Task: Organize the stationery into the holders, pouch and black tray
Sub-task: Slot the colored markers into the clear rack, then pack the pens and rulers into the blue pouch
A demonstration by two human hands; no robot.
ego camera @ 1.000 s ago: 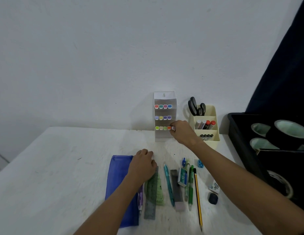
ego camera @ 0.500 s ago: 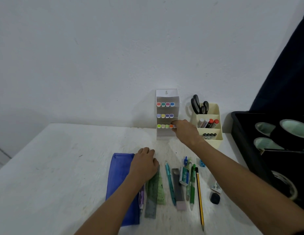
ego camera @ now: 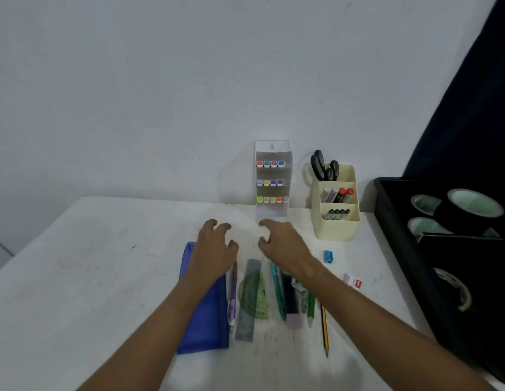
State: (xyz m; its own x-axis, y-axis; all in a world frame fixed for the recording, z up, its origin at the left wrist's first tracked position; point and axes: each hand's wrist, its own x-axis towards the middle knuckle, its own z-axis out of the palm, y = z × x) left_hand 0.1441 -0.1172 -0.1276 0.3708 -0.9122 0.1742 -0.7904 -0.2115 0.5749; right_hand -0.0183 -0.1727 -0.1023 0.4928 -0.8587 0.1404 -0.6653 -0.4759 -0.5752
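A white tiered marker holder [ego camera: 272,210] stands against the wall with three rows of coloured markers. To its right a cream holder [ego camera: 336,227] contains scissors [ego camera: 323,166], markers and pens. My left hand [ego camera: 214,251] hovers over the top of a blue pouch [ego camera: 206,320], fingers curled and apart, holding nothing. My right hand [ego camera: 282,242] hovers just below the marker holder, empty too. Under them lie a grey ruler [ego camera: 247,311], a green protractor [ego camera: 257,300], a teal pen [ego camera: 278,292], a pencil [ego camera: 324,328] and a blue sharpener [ego camera: 327,256].
A black tray [ego camera: 398,235] with rolls of tape [ego camera: 471,207] fills the right side. A small white eraser [ego camera: 353,281] lies near it. The white table [ego camera: 90,277] meets the wall at the back, and its left edge falls away.
My right hand has left the bottom row of the marker holder and drawn back toward me. My left hand has lifted off the pouch and moved forward.
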